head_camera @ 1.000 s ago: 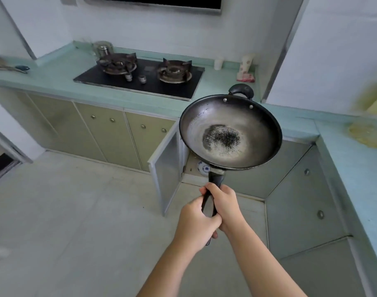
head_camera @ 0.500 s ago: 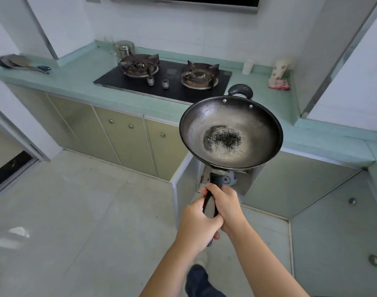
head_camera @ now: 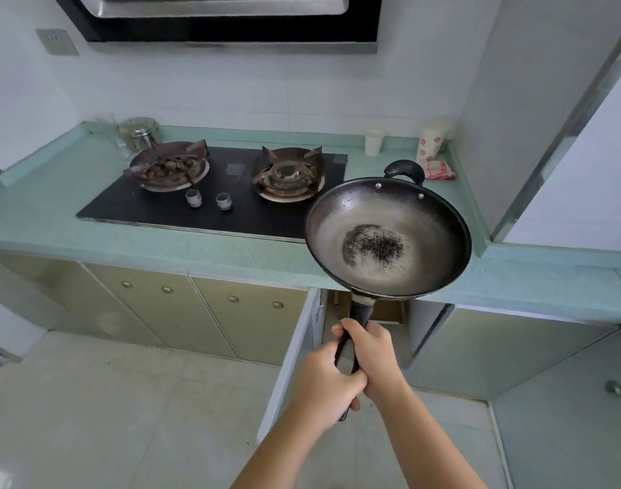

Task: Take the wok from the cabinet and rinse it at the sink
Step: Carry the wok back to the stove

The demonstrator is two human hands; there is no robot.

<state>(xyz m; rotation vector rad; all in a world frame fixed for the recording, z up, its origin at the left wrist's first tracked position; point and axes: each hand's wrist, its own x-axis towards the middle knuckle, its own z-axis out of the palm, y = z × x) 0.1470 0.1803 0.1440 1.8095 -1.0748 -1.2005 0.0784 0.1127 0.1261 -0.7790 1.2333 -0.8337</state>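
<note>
Wok (head_camera: 388, 238) is out of the open cabinet (head_camera: 365, 312): left hand (head_camera: 325, 386) and right hand (head_camera: 374, 354) are both gripping its handle, holding it level over the counter edge. Rinsing remaining; sink not visible, possibly off-frame.

Black two-burner gas hob (head_camera: 210, 202) on a teal counter (head_camera: 55, 220), steel lidded pot (head_camera: 139, 133), white cup (head_camera: 374, 142), range hood (head_camera: 224, 22) above

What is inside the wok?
The wok holds only a dark, speckled burnt patch at its bottom. Nothing else is inside, and nothing covers it.
</note>
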